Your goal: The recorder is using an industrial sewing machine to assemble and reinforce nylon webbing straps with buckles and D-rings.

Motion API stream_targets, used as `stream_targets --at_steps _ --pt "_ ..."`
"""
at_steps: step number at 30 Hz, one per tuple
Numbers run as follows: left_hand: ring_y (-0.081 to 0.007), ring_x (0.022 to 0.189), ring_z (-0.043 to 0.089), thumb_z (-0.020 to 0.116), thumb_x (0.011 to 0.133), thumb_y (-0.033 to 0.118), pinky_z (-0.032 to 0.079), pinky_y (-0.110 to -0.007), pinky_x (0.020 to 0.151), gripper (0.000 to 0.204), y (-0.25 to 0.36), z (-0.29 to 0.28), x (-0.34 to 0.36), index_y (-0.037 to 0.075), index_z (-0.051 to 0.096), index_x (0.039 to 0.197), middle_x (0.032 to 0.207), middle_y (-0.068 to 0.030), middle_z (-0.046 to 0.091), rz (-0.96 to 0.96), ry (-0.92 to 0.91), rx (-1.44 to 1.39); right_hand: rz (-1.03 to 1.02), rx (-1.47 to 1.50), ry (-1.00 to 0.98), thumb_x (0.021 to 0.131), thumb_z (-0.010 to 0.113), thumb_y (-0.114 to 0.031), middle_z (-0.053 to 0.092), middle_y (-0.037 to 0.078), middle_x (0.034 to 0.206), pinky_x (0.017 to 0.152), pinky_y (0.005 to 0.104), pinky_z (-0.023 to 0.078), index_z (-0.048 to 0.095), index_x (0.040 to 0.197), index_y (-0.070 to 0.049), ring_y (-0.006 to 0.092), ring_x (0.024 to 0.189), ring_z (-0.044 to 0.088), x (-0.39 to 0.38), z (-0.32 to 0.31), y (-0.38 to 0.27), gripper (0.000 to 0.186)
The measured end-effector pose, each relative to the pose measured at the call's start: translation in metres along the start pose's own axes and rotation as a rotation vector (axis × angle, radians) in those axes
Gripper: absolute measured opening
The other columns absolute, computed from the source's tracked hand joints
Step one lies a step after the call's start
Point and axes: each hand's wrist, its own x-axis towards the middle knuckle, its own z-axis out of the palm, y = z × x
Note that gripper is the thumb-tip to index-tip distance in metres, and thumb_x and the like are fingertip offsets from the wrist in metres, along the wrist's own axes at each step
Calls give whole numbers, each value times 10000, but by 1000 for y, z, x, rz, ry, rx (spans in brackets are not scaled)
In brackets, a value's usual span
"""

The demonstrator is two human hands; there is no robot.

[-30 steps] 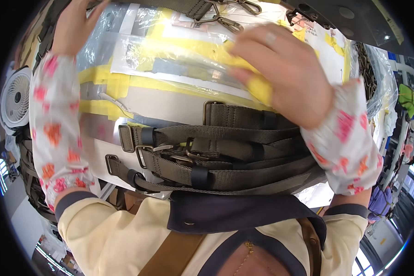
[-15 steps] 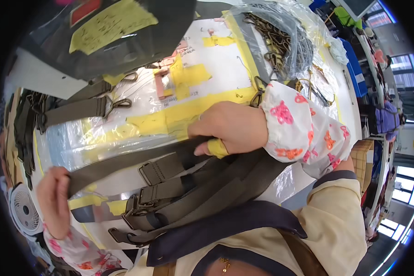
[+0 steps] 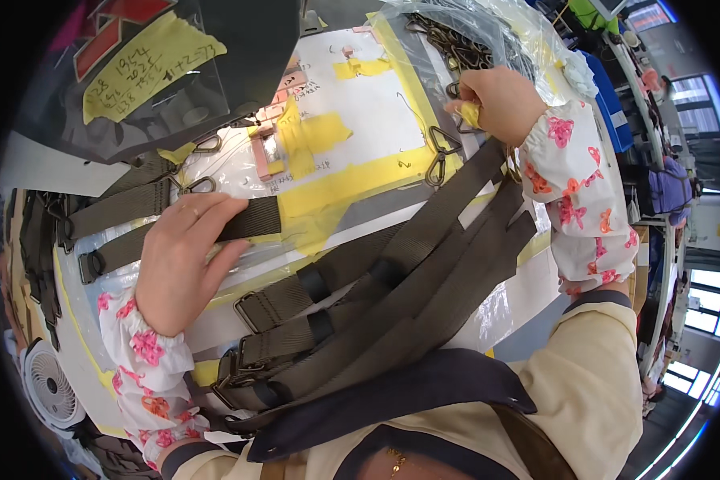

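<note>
Slanting up to the right, a lone dark strap [image 3: 258, 218] lies beneath the left hand [image 3: 228, 232], plain end jutting rightward; thumb and fingers part over it, grip unclear! Farther right, the right hand [image 3: 470, 110] curls beside metal clips [image 3: 454, 50], hold hidden.

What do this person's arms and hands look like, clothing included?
Both forearms wear white oversleeves with pink and orange butterfly-like motifs, gathered at the wrists. Above are cream short sleeves with dark cuffs. The left hand seems to have a ring; a yellow wrap covers one digit of the right hand.
</note>
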Motion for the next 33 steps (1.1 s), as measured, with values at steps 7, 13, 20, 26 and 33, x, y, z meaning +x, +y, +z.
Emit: stream_targets --at_steps 7,13,20,26,33 --pt "-330 772 547 690 664 87 440 -371 674 286 -24 10 3 9 583 917 819 -133 562 -21 -49 -103 -23 257 -177 690 742 -307 537 98 557 489 327 407 549 704 -11 246 499 527 -26 3 -32 354" --pt "-330 676 555 627 776 173 431 -373 590 168 -37 25 6 22 588 839 730 -149 572 -62 49 -223 -99 237 -208 695 680 -175 550 100 602 529 359 428 547 745 -29 284 581 560 -21 6 -56 203" --pt "-302 524 552 608 801 176 430 -364 488 131 -43 26 11 45 617 814 587 -127 561 -48 242 -113 -316 466 1 805 534 -31 542 101 667 550 283 436 466 818 -7 213 577 554 2 6 -83 74" --pt "-279 494 558 624 776 155 419 -350 451 127 -10 23 10 40 586 741 562 -123 544 -154 382 -315 -234 1272 -265 847 474 -13 576 92 704 555 274 441 461 945 31 144 604 560 20 41 -142 108" --pt "-303 530 568 590 765 224 443 -402 473 180 -3 32 14 78 596 871 560 -104 559 -164 231 143 -151 1015 12 806 557 -29 553 147 601 524 306 428 413 1024 -6 271 535 571 11 27 -160 263"
